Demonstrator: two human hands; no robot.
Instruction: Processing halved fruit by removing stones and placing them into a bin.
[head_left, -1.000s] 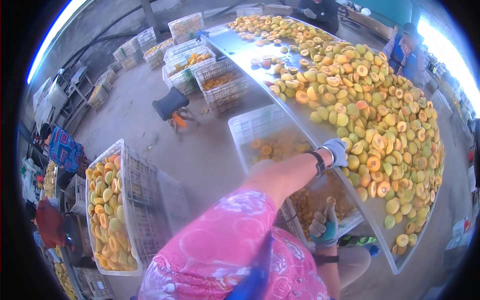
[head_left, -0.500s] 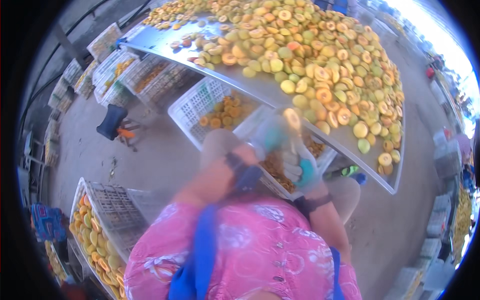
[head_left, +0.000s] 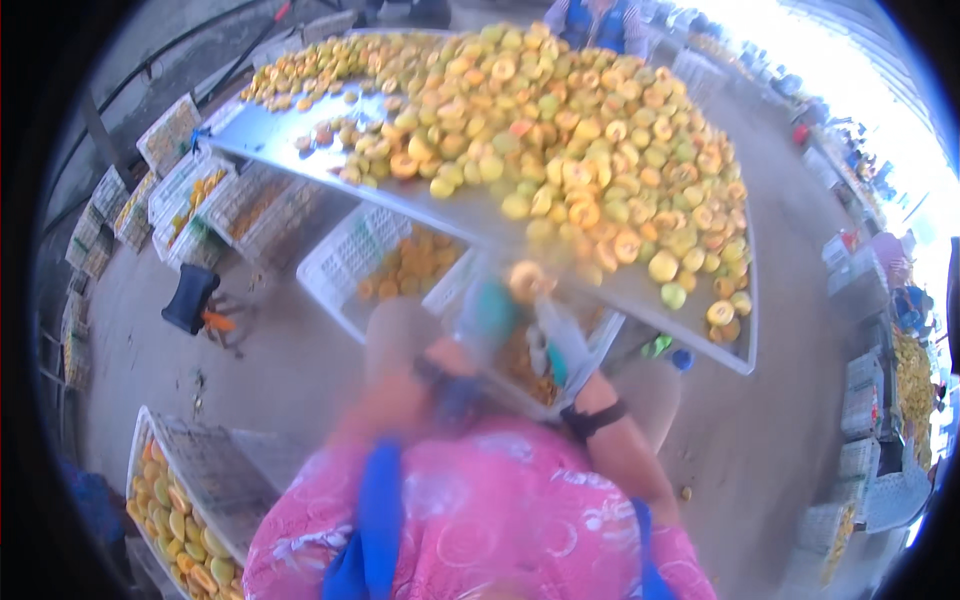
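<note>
My left hand (head_left: 488, 312), in a glove with a teal patch, is blurred by motion. At its fingertips is a halved yellow peach (head_left: 527, 281), its cut face showing. Close beside it, my right hand (head_left: 562, 345) wears a white-and-teal glove. Its fingers are curled closed, and whatever they hold is too smeared to name. Both hands are above a white crate (head_left: 598, 345) with small brownish pieces inside, just short of the near edge of a metal table (head_left: 450, 212). A large heap of halved peaches (head_left: 600, 150) covers much of that tabletop.
Another white crate (head_left: 330, 260) with orange-brown pieces stands under the table's edge. A crate of peach halves (head_left: 215, 470) is at my lower left. A black stool (head_left: 190, 300) and stacked crates are farther left. Across the table stands a person in blue (head_left: 595, 25).
The view has shifted, so table and crates sit farther left and slightly higher. Both hands stay close together, and the peach half remains between them at the left fingertips.
</note>
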